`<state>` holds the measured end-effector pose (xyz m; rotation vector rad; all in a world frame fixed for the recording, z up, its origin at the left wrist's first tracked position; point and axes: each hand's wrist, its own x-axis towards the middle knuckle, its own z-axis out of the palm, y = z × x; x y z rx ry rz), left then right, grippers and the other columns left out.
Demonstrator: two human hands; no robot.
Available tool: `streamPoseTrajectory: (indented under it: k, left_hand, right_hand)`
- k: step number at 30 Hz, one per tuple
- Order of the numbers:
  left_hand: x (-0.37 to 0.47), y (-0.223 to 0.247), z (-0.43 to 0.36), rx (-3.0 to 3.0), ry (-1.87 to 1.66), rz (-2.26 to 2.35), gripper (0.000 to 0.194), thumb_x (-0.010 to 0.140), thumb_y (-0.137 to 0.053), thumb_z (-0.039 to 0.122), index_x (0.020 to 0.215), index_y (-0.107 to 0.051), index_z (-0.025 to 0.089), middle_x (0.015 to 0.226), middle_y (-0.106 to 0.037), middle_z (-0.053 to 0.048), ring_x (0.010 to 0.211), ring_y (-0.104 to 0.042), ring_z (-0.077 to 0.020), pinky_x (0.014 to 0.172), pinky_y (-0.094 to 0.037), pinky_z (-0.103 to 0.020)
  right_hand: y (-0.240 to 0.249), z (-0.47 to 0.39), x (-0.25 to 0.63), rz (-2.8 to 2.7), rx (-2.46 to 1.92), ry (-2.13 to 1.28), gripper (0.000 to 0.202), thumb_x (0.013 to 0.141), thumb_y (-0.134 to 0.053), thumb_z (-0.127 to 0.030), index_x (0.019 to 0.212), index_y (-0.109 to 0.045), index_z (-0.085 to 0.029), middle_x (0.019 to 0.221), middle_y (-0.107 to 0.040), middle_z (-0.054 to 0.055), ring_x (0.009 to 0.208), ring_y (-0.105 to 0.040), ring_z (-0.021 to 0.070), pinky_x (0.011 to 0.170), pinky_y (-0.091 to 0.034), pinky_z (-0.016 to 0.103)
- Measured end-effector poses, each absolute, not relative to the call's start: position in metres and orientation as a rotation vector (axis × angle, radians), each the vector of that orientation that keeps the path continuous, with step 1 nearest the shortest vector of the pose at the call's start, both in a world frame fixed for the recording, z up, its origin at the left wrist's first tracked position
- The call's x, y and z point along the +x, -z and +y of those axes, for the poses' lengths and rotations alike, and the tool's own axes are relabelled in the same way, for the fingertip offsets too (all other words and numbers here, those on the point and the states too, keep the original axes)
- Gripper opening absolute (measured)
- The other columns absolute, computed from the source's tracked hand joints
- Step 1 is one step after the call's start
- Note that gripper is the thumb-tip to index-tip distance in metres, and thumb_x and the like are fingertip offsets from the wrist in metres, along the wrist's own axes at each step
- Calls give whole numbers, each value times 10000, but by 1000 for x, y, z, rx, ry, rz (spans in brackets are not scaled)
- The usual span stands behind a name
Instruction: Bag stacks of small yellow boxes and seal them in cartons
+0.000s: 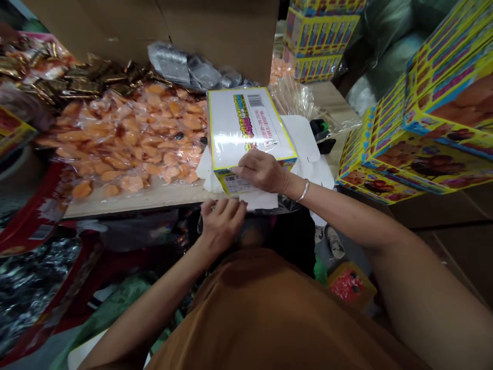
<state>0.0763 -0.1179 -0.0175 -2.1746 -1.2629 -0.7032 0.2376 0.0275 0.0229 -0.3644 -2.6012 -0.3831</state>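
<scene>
A white-topped carton with yellow edges, coloured lettering and a barcode lies on the table in front of me. At its near top edge is my right hand, fingers bent and pressed together against the carton; anything inside the pinch is hidden. My left hand is curled at the table's front edge, just below the carton's near left corner. Its fingertips are folded in, so whatever they hold does not show. White sheets or flaps lie under and beside the carton.
Many orange pieces in clear wrappers cover the table to the left, with gold-wrapped packets behind. Thin sticks and a black tape dispenser lie right. Stacked yellow cartons stand farther right. A red tub is at left.
</scene>
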Motion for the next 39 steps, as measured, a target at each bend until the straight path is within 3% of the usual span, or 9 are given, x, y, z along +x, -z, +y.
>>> streamPoseTrajectory:
  k: [4, 7, 9, 15, 21, 24, 27, 33, 39]
  left_hand:
    - [53, 10, -90, -2144, 872, -1203, 155, 960, -556, 147, 1007, -654, 259, 1045, -729, -43, 1049, -646, -237, 923, -328, -448]
    - [43, 8, -72, -2213, 984, -1139, 129, 941, -592, 149, 975, -659, 254, 1257, -696, -53, 1274, -580, -268, 1019, -321, -473]
    - [37, 8, -64, -2232, 973, -1068, 133, 943, -578, 134, 966, -658, 238, 1306, -682, -68, 1314, -566, -265, 1051, -347, -475]
    - [27, 4, -47, -2238, 927, -811, 187, 937, -582, 80, 1086, -649, 171, 1181, -741, -134, 1198, -668, -254, 945, -509, -383]
    - [24, 4, -43, -2280, 985, -780, 225, 919, -604, 75, 1110, -656, 180, 1191, -742, -133, 1162, -689, -265, 938, -534, -399]
    - [24, 3, -44, -2262, 959, -772, 189, 921, -603, 78, 1074, -663, 170, 1182, -745, -137, 1149, -695, -266, 932, -540, -396]
    - [24, 3, -44, -2303, 949, -799, 218, 934, -576, 82, 1100, -675, 183, 1215, -733, -133, 1191, -674, -259, 949, -533, -397]
    - [30, -6, -41, -2240, 969, -775, 146, 929, -589, 71, 998, -663, 175, 1082, -770, -105, 1035, -723, -226, 869, -540, -361]
    - [38, -19, -36, -2307, 1121, -952, 115, 948, -593, 139, 870, -648, 203, 841, -744, -48, 778, -663, -174, 715, -483, -317]
  right_hand:
    - [-26, 29, 238, -2628, -196, 504, 316, 1058, -331, -142, 1045, -647, -157, 888, -550, 50, 840, -493, 170, 792, -455, 345]
    - [-31, 25, 237, -2674, -152, 519, 303, 1056, -341, -132, 1021, -641, -154, 902, -548, 52, 837, -490, 165, 791, -440, 335]
    - [-36, 22, 234, -2721, -161, 503, 328, 1056, -321, -117, 1002, -642, -157, 919, -561, 57, 837, -491, 161, 801, -434, 330]
    - [-61, 22, 230, -2890, -284, 374, 372, 1065, -295, -115, 951, -648, -151, 914, -594, 58, 832, -506, 148, 796, -410, 301]
    - [-65, 2, 252, -2876, -398, 362, 321, 1003, -541, -437, 1026, -655, -137, 968, -626, 90, 865, -520, 198, 815, -399, 343]
    - [-47, -9, 254, -2733, -537, 545, 174, 1008, -527, -267, 1027, -655, -151, 1026, -640, 109, 906, -521, 221, 822, -382, 367]
    - [-29, -13, 251, -2592, -606, 520, 222, 1015, -460, -151, 932, -664, -164, 1049, -652, 109, 928, -530, 218, 848, -383, 375]
    - [-29, -13, 248, -2512, -779, 429, 269, 998, -433, -119, 895, -681, -112, 894, -662, 112, 773, -539, 195, 742, -393, 342]
    - [-48, -11, 238, -2504, -1086, 269, 237, 983, -491, -191, 902, -694, -99, 954, -674, 124, 693, -546, 157, 612, -339, 300]
